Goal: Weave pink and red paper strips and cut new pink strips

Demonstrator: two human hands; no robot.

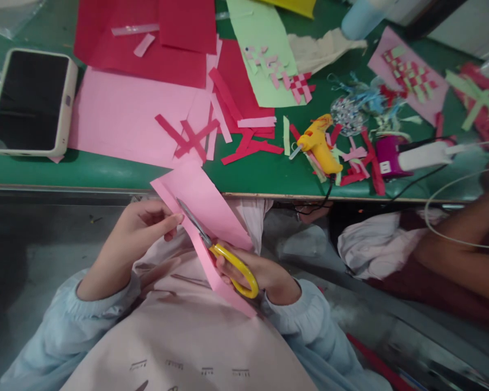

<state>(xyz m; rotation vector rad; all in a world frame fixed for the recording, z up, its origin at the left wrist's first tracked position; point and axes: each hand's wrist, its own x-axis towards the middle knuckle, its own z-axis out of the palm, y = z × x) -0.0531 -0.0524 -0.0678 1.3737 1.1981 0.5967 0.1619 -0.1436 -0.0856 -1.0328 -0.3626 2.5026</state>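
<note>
**Yellow-handled scissors (229,256) slicing into pink paper (212,198)**

The smooth, flat paper is hovering above a soft, pale garment (204,336), by the table's front edge, with a narrow strip (206,258) bending away along the cut. The left hand (136,231) is pinching the paper's edge between thumb and fingers, near the blade tips. The right hand (269,271) is gripping the scissors by their glossy, looped handles, the slim metal blades (194,220) pointing away from the body. Beyond, the green tabletop (118,169) is bearing a larger pink sheet (134,111), with straight-edged red strips (194,142) crossing on it. Broad red sheets (187,24) are overlapping behind. To their right, a curved yellow glue gun (321,144) is resting among paper scraps, near a light-green sheet (246,27) carrying a checkered red-and-pink weave (301,87). At far left, a rounded, pale-framed device (28,103) is lying flat, its black screen facing up.
</note>
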